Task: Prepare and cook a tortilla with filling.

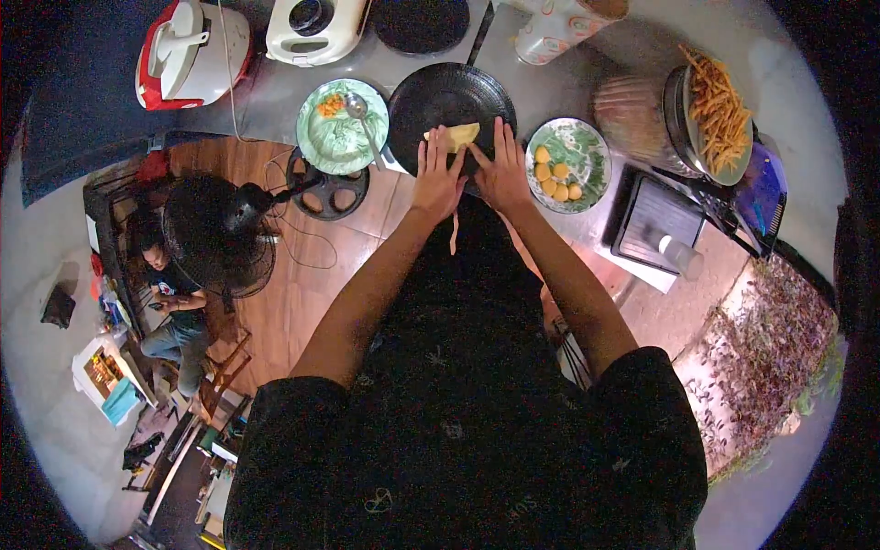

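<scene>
A pale yellow folded sheet of dough lies on a round black pan, whose handle points away from me. My left hand rests palm down over the pan's near side, its outstretched fingers covering the dough's left end. My right hand lies flat at the pan's right side, fingers extended and thumb angled in towards the dough. To the left, a green patterned plate holds diced orange filling and a metal spoon. Several yellow dough balls sit on another green-and-white plate at right.
At the back stand a red-and-white rice cooker, a white sandwich maker and a printed cup. Fried strips fill a bowl at right, near a black tray. A standing fan and a seated person are at left.
</scene>
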{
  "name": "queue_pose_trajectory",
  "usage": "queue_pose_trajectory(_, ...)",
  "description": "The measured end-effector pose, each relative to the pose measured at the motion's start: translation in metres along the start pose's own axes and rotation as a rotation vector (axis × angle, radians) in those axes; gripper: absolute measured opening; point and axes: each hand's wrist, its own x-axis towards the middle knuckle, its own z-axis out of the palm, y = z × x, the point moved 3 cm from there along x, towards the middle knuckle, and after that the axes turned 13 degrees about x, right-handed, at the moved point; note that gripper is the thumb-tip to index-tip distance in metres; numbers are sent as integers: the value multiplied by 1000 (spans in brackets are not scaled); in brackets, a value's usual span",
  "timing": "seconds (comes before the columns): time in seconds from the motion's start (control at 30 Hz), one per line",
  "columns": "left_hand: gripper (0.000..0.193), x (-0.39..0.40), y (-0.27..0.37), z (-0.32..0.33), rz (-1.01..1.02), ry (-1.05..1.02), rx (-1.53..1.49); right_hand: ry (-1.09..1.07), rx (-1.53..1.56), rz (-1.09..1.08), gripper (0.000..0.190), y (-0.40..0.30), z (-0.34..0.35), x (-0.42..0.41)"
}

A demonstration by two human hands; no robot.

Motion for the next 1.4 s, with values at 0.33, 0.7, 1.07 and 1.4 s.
queue_pose_trajectory(0.33, 66, 12, 3, 5, 39, 36, 21, 84, -28, -32, 70, 10, 5, 4)
queue_pose_trajectory(0.7, 72, 22, 9, 2, 83, -9, 54, 119, 11, 10, 63, 12, -1, 11)
queue_pose_trajectory(1.07, 73, 24, 10, 2, 103, 35, -89, 149, 53, -9, 62, 13, 0, 14)
queue_pose_trajectory(1.4, 63, 16, -6, -11, 14, 113, -202, 119, 18, 30, 65, 13, 1, 17)
